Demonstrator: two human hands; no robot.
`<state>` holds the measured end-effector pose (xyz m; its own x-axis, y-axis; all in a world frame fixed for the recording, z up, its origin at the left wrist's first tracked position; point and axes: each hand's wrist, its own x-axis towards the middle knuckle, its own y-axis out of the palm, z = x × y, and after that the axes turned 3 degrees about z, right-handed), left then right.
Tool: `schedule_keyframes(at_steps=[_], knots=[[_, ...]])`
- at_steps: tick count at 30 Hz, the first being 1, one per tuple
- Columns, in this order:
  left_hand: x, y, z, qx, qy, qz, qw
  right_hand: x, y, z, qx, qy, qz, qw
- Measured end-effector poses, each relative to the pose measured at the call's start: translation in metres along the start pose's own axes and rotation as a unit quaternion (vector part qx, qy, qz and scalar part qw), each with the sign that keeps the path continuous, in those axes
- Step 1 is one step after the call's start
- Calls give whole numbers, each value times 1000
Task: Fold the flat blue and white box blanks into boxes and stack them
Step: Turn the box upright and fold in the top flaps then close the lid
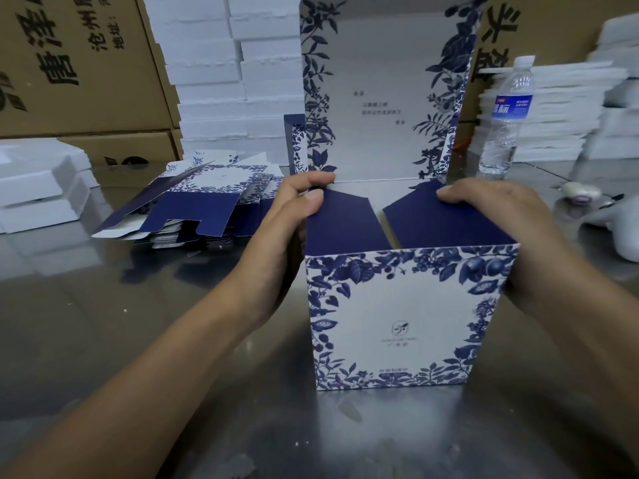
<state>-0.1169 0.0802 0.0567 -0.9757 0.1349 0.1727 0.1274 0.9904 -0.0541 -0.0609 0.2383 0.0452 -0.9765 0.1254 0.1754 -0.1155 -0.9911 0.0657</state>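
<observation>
Upright box (397, 316) near counter (138, 340) front edge, lid raised; left grip (294, 219) pinches left flap (345, 226); right grip (491, 223) holds right flap (446, 226), its fingers hidden behind the wall.

I see a box (397, 319) with a white front, edged in a dark blue print of leaves, berries and fruit, with a small grey logo in the middle. Its inner flaps (345, 223) are plain navy. The raised lid (380, 81) is white with blue leafy sprays down both sides. The flat blanks (200, 202) carry the same print, with navy panels. The desk (103, 323) is shiny grey. Behind are brown cartons (86, 63) with black characters, white foam blocks (207, 81) and a clear bottle (506, 115) with a blue label.
</observation>
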Motion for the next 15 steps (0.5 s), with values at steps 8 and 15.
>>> schedule_keyframes(at_steps=[8,15], knots=[[-17,-6,5,0,67,47,997,-3,3,3,-2,13,-29,999],[-18,-7,12,-26,55,76,995,-3,2,10,-82,6,-82,993]])
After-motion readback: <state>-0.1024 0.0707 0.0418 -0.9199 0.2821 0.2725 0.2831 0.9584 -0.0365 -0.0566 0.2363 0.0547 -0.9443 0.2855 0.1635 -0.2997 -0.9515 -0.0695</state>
